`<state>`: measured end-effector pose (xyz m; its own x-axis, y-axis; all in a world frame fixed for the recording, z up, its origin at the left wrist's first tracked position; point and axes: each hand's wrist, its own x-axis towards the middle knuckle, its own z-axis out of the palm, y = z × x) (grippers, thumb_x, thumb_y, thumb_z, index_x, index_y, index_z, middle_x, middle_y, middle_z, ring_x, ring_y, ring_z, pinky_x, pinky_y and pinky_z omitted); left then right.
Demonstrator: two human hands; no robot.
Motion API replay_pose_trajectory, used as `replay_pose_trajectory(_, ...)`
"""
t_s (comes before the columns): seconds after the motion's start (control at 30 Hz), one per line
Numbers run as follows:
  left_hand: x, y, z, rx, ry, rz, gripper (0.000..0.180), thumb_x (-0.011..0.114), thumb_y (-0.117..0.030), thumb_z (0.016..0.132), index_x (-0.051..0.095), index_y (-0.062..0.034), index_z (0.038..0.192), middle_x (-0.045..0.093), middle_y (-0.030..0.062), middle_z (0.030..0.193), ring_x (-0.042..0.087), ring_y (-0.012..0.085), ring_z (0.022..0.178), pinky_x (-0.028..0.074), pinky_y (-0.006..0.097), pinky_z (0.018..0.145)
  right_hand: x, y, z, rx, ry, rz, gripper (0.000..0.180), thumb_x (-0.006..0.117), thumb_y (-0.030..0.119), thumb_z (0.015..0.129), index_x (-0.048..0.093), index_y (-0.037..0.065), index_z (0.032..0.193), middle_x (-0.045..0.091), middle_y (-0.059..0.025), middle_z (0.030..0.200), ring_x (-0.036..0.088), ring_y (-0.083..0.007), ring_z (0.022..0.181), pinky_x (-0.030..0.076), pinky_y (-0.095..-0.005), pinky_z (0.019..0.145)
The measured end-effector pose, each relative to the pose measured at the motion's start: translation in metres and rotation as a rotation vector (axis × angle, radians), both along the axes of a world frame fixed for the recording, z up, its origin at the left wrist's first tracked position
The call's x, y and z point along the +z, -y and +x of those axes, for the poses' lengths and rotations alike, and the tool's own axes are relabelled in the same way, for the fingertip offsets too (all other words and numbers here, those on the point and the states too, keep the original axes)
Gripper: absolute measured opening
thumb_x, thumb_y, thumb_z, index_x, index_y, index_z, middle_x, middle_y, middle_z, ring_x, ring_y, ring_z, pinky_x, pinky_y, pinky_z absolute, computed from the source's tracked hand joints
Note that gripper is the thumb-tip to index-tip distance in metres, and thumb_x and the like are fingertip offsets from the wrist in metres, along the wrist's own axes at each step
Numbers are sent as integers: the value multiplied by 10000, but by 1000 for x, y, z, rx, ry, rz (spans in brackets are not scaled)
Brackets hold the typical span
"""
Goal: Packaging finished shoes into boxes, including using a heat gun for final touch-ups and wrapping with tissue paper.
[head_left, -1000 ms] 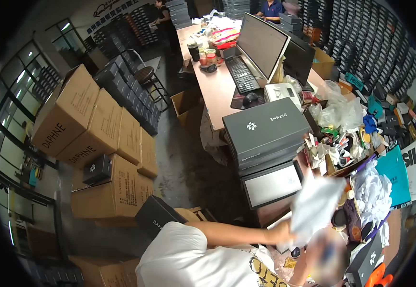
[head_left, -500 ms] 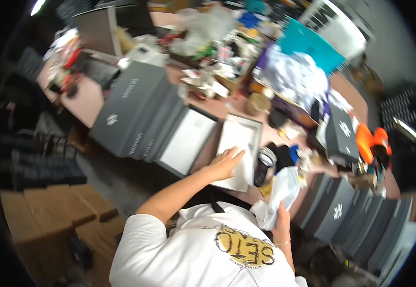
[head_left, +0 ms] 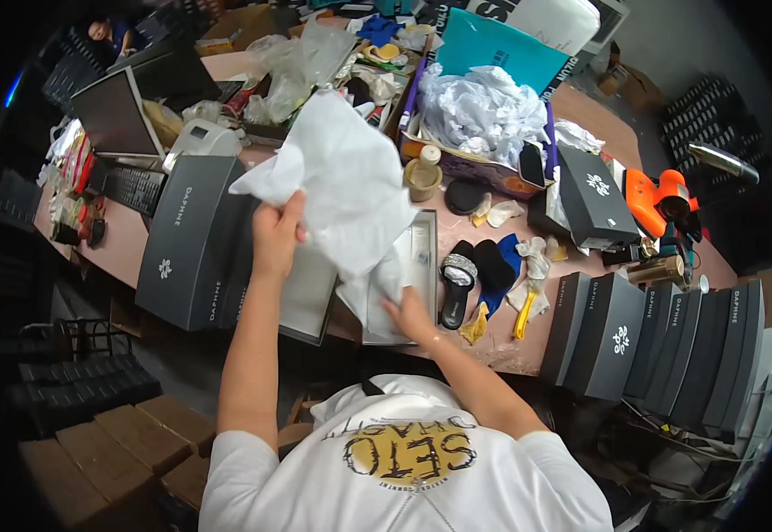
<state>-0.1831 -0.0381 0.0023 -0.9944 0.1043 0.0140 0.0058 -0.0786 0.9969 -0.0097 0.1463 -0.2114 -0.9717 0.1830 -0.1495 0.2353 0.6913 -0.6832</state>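
Observation:
A white sheet of thin wrapping paper (head_left: 346, 177) hangs spread out over the near middle of the table. My left hand (head_left: 278, 235) is closed on its left edge, thumb on top. Lower down, my right hand (head_left: 414, 316) grips the sheet's crumpled lower end, its fingertips partly hidden. Beneath the paper lies an open shoebox part (head_left: 423, 239) with a pale inside, mostly covered. Left of it, another grey-edged box part with a white inside (head_left: 310, 301) shows partly. A black sandal with a glittering silver strap (head_left: 458, 275) lies to the right.
Dark grey shoeboxes stand at the left (head_left: 186, 239) and in a row at the right (head_left: 612, 337). A yellow-handled tool (head_left: 523, 316) lies near the sandal. Behind are a carton of crumpled white paper (head_left: 483, 106), a jar (head_left: 423, 177), an orange tool (head_left: 656, 199) and a monitor (head_left: 118, 111).
My left hand has left the box part and risen leftward, now holding the sheet. My right hand has brought the white paper from the right over the box, where it is spread out.

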Motion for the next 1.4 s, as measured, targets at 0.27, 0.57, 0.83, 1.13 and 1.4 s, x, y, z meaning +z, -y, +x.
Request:
replay_pose_trajectory(0.27, -58, 45, 54, 77, 477, 334, 249, 653, -199, 898, 607, -17, 1061, 630, -30, 823, 451, -7, 525, 284, 156, 408, 78, -4, 9, -16, -129, -643, 828, 771, 384, 761, 379, -5, 1378, 474, -228, 1332, 453, -342, 1233, 401, -430, 987)
replay_pose_trajectory(0.57, -53, 48, 125, -231, -296, -649, 911, 739, -256, 791, 181, -77, 1488, 187, 255, 1502, 224, 398, 1392, 256, 446, 1109, 110, -6, -31, -263, 249, -1111, 284, 579, 193, 932, 638, -38, 1087, 656, -29, 930, 577, -88, 810, 480, -252, 718)
replay_pose_trajectory(0.83, -113, 31, 136, 149, 0, -268, 438, 530, 68, 852, 472, 39, 1285, 599, 123, 1118, 571, 193, 1047, 446, 294, 925, 113, -49, 23, -90, -286, 77, 720, 729, 403, 793, 460, -23, 1307, 469, -269, 1315, 470, -393, 1212, 405, -435, 989)
replay_pose_trajectory(1.13, -60, -14, 91, -267, -531, -553, 258, 533, 82, 741, 638, -21, 952, 563, 147, 939, 580, 307, 836, 491, 337, 732, 31, -96, 61, -179, 27, -190, 769, 724, 276, 753, 391, -11, 1384, 343, -253, 1427, 373, -370, 1314, 311, -397, 1079)
replay_pose_trajectory(1.4, -59, -75, 96, -575, -122, -365, 639, 668, -49, 769, 444, -100, 1365, 629, 142, 802, 638, 274, 735, 501, 355, 698, 192, -85, 107, -33, -313, -157, 619, 630, 42, 677, 511, 0, 1283, 451, -171, 1326, 454, -321, 1244, 352, -376, 1046)
